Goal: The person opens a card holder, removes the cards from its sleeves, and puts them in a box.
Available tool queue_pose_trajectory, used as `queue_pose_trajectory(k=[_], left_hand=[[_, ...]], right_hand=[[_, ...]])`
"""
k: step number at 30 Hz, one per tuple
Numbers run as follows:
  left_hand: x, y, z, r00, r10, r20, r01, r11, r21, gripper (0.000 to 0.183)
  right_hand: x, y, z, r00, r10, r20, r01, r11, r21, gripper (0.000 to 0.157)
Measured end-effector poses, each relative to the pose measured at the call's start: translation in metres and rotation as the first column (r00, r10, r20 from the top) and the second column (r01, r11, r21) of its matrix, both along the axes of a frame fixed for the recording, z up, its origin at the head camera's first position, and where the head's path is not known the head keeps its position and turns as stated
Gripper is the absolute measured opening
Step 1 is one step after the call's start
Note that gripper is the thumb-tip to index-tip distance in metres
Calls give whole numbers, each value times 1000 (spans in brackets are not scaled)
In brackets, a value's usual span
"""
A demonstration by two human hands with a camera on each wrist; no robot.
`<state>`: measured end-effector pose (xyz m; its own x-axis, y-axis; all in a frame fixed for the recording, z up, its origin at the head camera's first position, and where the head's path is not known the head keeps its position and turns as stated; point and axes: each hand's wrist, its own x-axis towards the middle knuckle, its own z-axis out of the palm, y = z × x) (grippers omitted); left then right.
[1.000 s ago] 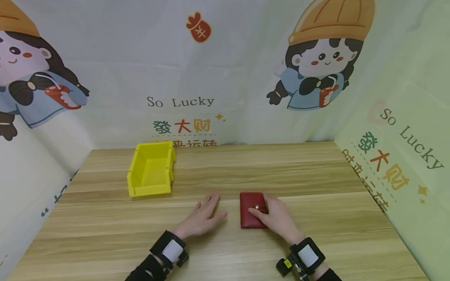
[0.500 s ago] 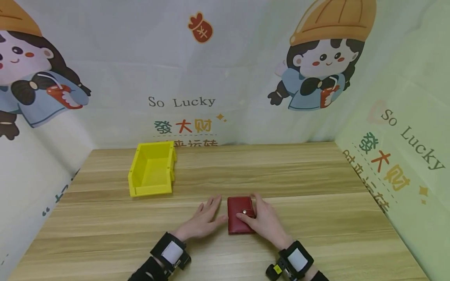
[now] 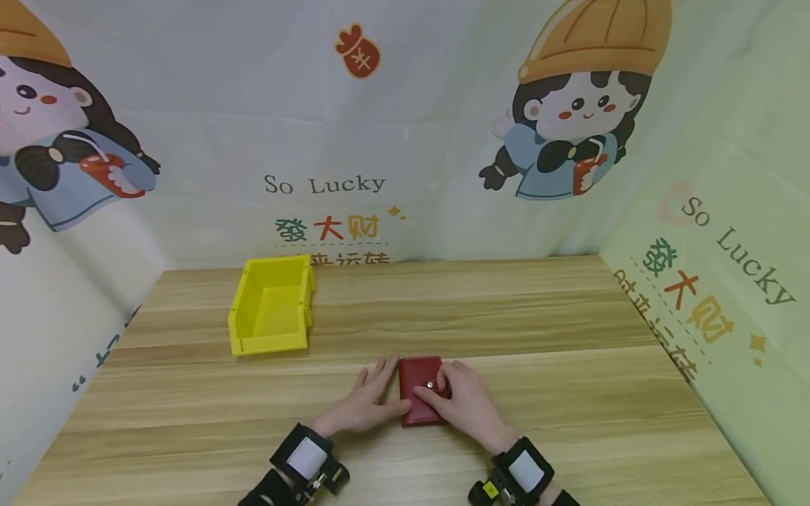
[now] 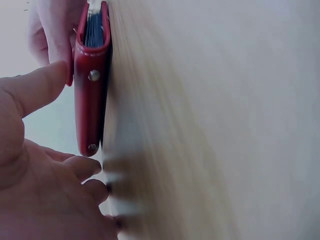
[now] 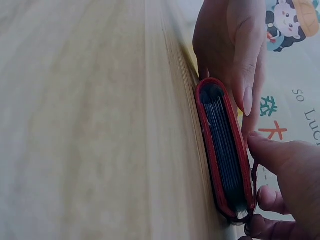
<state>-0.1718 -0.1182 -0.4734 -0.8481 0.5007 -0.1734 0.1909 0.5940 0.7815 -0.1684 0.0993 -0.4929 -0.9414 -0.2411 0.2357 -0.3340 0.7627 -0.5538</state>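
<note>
Found a red wallet (image 3: pixel 418 372) lying flat on the desk (image 3: pixel 538 316), between the left hand (image 3: pixel 361 406) and the right hand (image 3: pixel 467 404). Confirmed the right-hand grip as grasping the red wallet, with thumb across the top cover beside the snap stud (image 3: pixel 429 385) and bent fingers at the right-hand edge, by the strap (image 5: pixel 255 186). Unable to tell the exact hold of the fingertips on the strap. Recorded the left-hand grip as released, with fingers extended over the desk just beside the left edge of the red wallet and with thumb tip on its cover. Observed a stack of dark leaves (image 5: pixel 225 150) inside the covers from the right wrist view, and metal rivets (image 4: pixel 94 75) along the spine from the left wrist view. Noted a yellow bin (image 3: pixel 268 344) at the back left of the desk, well apart from the red wallet. Logged black wrist mounts (image 3: pixel 307 457) on both arms, and behind the desk a pale backdrop (image 3: pixel 443 140) with cartoon figures (image 3: pixel 572 133) and "So Lucky" lettering (image 3: pixel 325 184).
</note>
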Motion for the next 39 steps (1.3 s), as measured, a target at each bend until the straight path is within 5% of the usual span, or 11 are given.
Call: queue_pose_trajectory(k=[11,20,39], left_hand=[[3,6,-2,1000,5,-24,-4,998,69,93],[3,8,-3,1000,-2,-15,3,998,60,95],[2,11,-6,1000,10,-30,-9,999,43,96]], right_hand=[[0,-6,2,998,-3,-58,10,993,114,49],[-3,-7,0,988,45,-148,-21,987,161,36],[-5,-3,-9,995,79,-61,-82,996,-41,34]])
